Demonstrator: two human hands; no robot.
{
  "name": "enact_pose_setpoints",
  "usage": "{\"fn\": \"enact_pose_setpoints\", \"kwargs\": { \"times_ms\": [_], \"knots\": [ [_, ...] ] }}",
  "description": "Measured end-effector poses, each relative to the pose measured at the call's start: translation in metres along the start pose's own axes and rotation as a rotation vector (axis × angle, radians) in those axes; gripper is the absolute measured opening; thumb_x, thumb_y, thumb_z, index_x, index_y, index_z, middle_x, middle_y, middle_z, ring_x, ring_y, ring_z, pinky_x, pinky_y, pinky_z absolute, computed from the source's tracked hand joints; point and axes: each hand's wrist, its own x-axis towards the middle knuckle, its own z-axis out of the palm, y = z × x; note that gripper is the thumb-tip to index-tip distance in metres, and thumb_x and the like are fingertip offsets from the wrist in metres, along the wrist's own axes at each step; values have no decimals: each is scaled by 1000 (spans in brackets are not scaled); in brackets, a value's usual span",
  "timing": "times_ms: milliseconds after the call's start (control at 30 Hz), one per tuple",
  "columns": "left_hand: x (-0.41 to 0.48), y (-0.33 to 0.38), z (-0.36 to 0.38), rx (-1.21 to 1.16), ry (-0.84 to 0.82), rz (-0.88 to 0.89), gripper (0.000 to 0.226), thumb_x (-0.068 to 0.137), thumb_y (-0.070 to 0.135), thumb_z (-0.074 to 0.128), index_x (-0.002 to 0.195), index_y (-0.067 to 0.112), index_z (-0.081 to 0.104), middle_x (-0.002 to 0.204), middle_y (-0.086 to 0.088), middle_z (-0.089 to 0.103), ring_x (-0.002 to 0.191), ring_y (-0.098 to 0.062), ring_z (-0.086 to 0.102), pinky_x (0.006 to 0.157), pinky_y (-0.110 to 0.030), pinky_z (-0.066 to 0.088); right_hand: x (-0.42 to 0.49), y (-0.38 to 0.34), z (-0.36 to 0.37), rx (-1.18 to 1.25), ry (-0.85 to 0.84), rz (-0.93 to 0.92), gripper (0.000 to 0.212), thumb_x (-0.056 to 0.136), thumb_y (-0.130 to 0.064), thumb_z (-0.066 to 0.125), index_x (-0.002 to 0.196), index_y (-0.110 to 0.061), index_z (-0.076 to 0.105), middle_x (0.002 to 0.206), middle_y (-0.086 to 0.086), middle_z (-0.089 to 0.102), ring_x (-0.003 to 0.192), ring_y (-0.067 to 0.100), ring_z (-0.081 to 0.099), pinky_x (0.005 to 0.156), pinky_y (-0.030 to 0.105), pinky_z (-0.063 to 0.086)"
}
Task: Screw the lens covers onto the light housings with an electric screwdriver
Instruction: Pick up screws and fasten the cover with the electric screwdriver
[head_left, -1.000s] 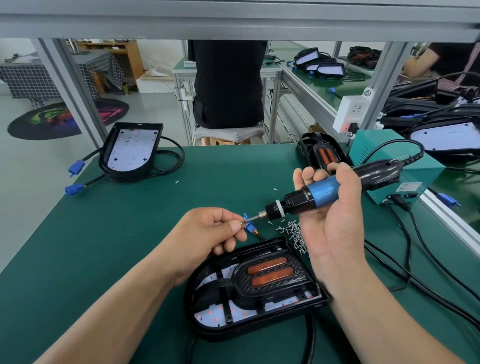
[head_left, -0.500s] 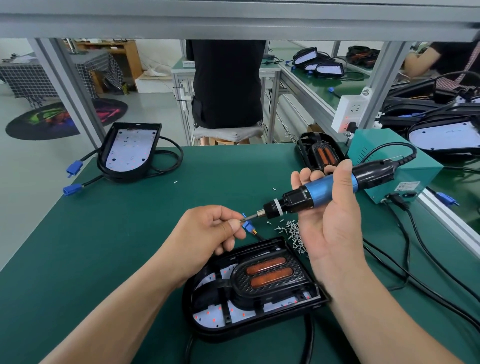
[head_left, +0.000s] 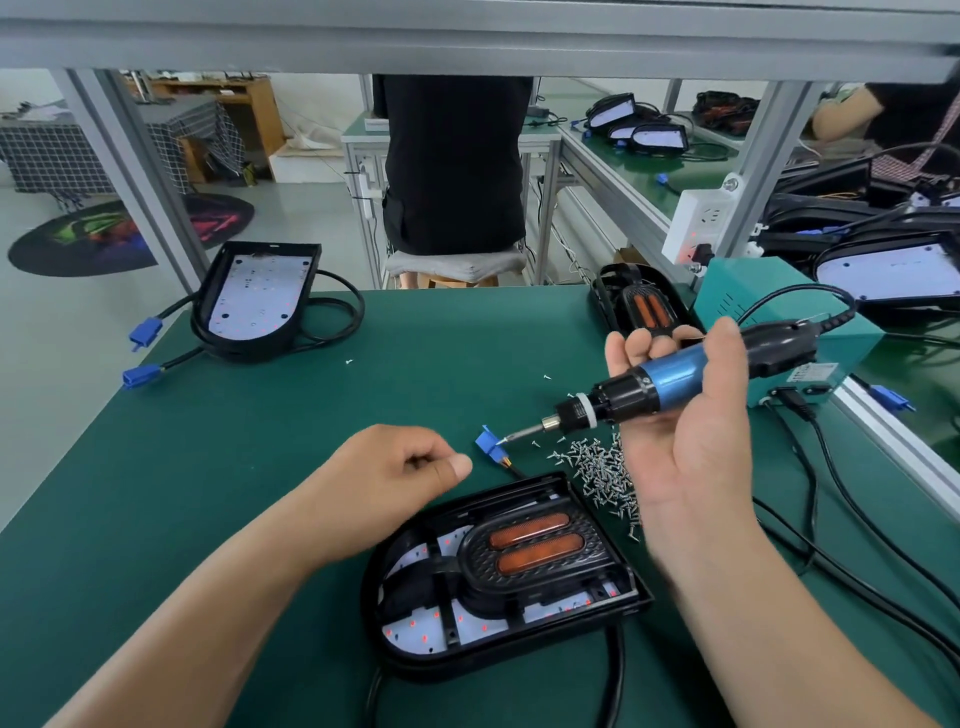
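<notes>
Green matting is carrying the nearest light housing, its lens cover sitting in place, not yet screwed down by my guess. Right hand is gripping the electric screwdriver over the screws; left hand is curling nearby, and I cannot tell whether it holds anything.

The left grip is knuckles-up, fingers curled in, thumb tip against the index finger. The right grip, palm turned towards the camera, wraps fingers and thumb round the electric screwdriver. Both forearms are bare.
</notes>
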Motion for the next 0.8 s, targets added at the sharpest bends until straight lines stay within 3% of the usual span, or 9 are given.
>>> {"fn": "enact_pose_setpoints", "kwargs": {
  "times_ms": [67,200,467,800],
  "knots": [
    [-2,1,1,82,-59,11,46,90,65,63,82,21,70,74,0,61,63,-4,49,66,-27,44,2,-7,-1,-14,-7,-14,28,101,-35,72,105,-10,60,79,7,60,78,25,69,96,48,61],
    [-4,4,8,126,-82,87,38,96,51,71,71,24,66,76,13,59,63,-2,54,60,-13,38,3,-19,-6,-92,-5,-46,24,101,-35,69,100,-12,63,76,3,58,68,19,65,88,43,62],
    [-3,3,13,-42,-43,38,44,72,72,68,75,29,70,67,13,55,60,-5,45,60,-27,41,2,-31,-4,-174,-90,-87,21,100,-37,66,96,-17,62,78,0,54,64,16,54,73,36,57],
    [-4,7,23,-73,0,55,29,89,43,81,70,25,67,67,14,54,58,-4,44,55,-19,37,-10,-31,8,-303,-219,-151,15,100,-34,61,98,-19,61,76,0,52,62,18,51,68,35,54]
  ]
}}
